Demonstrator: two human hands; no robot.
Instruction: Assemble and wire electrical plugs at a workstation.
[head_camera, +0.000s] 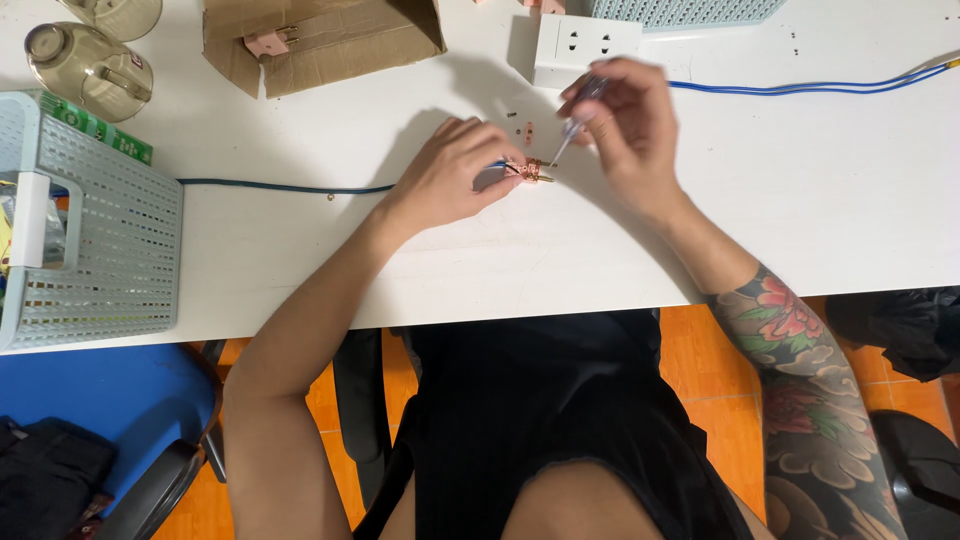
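The left hand (447, 175) is pinching a small pink and brass terminal (535, 171) against the white table (800, 190), fingers closed together on it, with a dark cable (285, 186) running out from under the palm toward the left. The right hand (625, 120) is gripping a slim screwdriver (572, 130), fingers clamped round its handle, and is angling the tip down so that it is meeting the terminal from above right. The terminal is lying near the middle of the table, just in front of a white socket block (585, 42). Judging by its look, the terminal is light, hard and tiny, likely to skate or spin on the smooth top, so holding it by its sides close to the wire entry seems the surest grip; the thin wire ends look soft and easily bent. A few loose small parts (527, 128) are lying just beside the fingers and could roll off. A blue cable (800, 87) is trailing away to the right. A pale mesh basket (110, 230) is sitting at the left edge, a torn cardboard piece (330, 40) is lying at the top, and two clear lids (88, 65) are resting in the far left corner.
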